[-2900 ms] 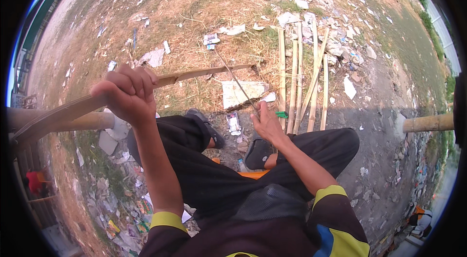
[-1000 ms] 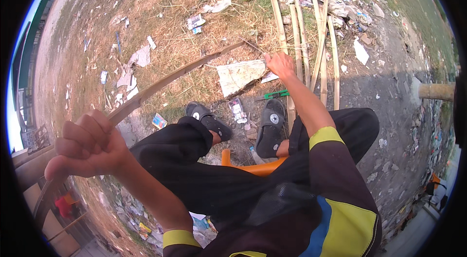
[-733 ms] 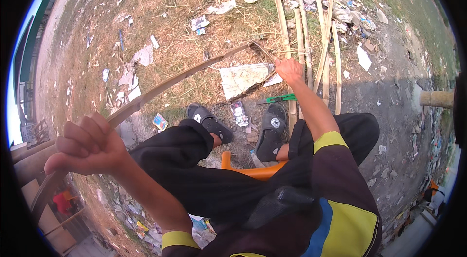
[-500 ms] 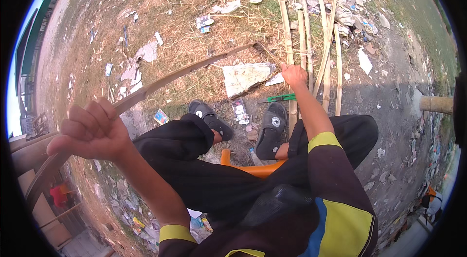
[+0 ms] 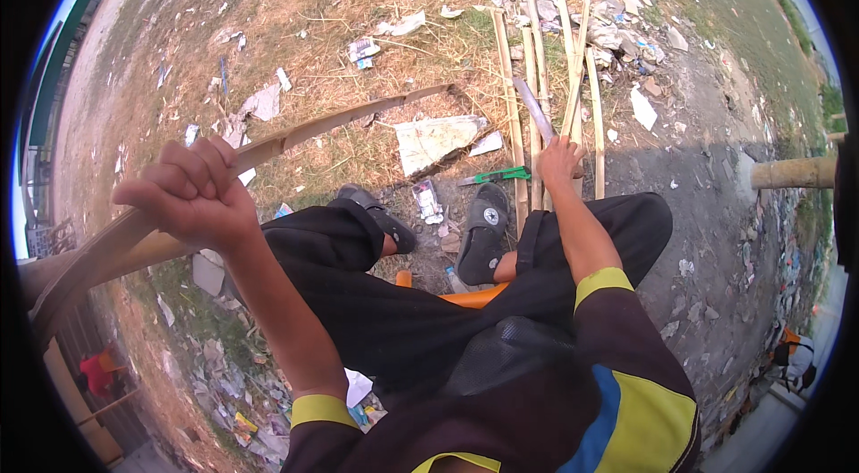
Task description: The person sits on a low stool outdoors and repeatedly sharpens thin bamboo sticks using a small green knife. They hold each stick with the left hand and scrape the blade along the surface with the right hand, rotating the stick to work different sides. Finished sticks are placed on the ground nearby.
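Observation:
My left hand (image 5: pixel 190 191) is closed in a fist around a long bamboo strip (image 5: pixel 309 130), which slants from the lower left up to its free tip over the dry grass. In my right hand (image 5: pixel 559 161) is a knife (image 5: pixel 534 110), its blade pointing away from me and apart from the strip. Most of the handle is hidden in my fingers. Beneath this hand and beyond it, several split bamboo strips (image 5: pixel 514 106) lie on the ground. A green-handled cutter (image 5: pixel 497 175) rests beside my right shoe, close to the right hand.
A pale, flat slab (image 5: pixel 438 142) lies in front of my feet among scattered paper and plastic litter. I sit on something orange (image 5: pixel 474 298). A thick bamboo pole (image 5: pixel 792 173) stands out at the right, another (image 5: pixel 148 249) passes behind my left hand.
My right hand has moved slightly right and nearer to me, and the knife blade now points away, off the strip's end. My left hand, still gripping the strip, has shifted up and right.

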A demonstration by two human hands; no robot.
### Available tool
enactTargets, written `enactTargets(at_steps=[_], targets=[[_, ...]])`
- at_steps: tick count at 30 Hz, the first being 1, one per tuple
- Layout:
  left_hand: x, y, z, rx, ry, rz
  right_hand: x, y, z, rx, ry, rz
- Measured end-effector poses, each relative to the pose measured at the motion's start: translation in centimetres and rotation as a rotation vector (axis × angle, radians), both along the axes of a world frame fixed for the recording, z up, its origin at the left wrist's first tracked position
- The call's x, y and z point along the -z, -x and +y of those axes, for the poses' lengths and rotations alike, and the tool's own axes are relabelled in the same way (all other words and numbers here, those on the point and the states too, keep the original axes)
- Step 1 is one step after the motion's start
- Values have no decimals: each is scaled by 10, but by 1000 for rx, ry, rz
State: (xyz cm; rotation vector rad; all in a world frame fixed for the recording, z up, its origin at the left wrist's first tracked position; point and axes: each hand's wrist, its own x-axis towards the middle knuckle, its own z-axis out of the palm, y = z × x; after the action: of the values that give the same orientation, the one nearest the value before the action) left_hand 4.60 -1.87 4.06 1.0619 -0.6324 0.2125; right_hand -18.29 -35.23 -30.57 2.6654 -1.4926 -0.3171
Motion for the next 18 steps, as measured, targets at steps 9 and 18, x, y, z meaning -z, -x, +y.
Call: enactTargets(at_steps=[9, 18], targets=[[-3, 1, 2, -26, 31, 52, 84, -12, 61, -718, -127, -81], [2, 9, -1, 86, 29, -35, -63, -63, 25, -412, -631, 114]])
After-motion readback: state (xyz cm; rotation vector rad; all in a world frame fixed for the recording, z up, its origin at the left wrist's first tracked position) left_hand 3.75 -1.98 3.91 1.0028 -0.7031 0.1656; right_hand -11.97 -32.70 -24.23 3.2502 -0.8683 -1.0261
